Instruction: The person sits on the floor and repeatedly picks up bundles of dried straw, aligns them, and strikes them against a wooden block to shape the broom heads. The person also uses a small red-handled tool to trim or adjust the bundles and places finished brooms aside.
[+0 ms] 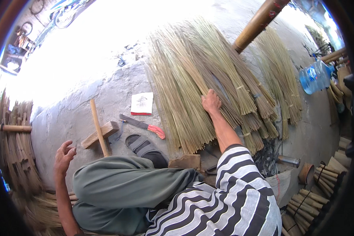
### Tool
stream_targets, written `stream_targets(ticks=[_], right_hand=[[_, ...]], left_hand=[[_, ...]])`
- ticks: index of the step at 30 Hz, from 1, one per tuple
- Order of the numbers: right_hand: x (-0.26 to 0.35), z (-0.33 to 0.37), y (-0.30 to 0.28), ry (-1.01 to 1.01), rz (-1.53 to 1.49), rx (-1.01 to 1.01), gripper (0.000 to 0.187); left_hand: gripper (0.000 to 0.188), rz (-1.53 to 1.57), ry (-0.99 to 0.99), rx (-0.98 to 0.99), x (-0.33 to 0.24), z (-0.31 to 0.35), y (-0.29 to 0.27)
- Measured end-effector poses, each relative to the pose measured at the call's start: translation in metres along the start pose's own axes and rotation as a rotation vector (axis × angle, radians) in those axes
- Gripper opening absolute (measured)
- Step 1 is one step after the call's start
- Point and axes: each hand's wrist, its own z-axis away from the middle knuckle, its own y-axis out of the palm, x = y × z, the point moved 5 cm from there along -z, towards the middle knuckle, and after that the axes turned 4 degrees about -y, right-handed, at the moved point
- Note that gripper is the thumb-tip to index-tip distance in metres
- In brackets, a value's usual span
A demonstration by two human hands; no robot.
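My right hand (pixel 211 101) reaches forward and is closed round the gathered ends of a bundle of dry grass stalks (pixel 194 80). The bundle lies on top of a wide spread of pale green and brown grass stalks (pixel 173 114), whose feathery ends point away from me. My left hand (pixel 64 158) is raised beside my left knee, fingers loosely bent and apart, holding nothing. Nearest to it is a wooden block (pixel 102 133) with an upright stick (pixel 96 122). A knife (pixel 139 123) with a red-wrapped handle lies on the concrete past my sandalled foot (pixel 143 148).
A white and red packet (pixel 142 102) lies beyond the knife. At the right are tied grass bundles (pixel 289 94), a bamboo post (pixel 259 27), a blue water bottle (pixel 315 78) and stacked bound handles (pixel 308 204). Brown bundles (pixel 17 149) stand at the left behind a bamboo rail (pixel 11 128).
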Motion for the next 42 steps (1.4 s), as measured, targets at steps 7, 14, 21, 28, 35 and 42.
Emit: stream_targets(ticks=[7,14,21,28,35,42], right_hand=[[0.006,0.006,-0.034,-0.181,0.148,0.08,0.067],[-0.076,-0.007,-0.156,-0.096,0.215,-0.443,0.063],[-0.123,-0.014,-0.116,0.163,0.294,-0.144,0.069],[-0.106,-0.023,-0.163,0.147,-0.088,0.04,0.064],[-0.05,0.012,-0.1,0.101,-1.297,0.504,0.032],[0.116,0.089,-0.114,-0.282,-1.857,0.71,0.031]], left_hand=[[0.058,-0.015,0.021,0.008,0.017,-0.005,-0.007],[0.059,-0.021,-0.049,-0.019,0.042,-0.002,-0.018],[0.063,-0.049,-0.033,-0.077,0.038,0.01,-0.027],[0.063,-0.055,0.035,-0.076,0.047,0.001,-0.032],[0.064,0.052,0.024,-0.077,0.009,0.007,-0.038],[0.057,0.507,0.233,0.073,-0.088,0.034,-0.035]])
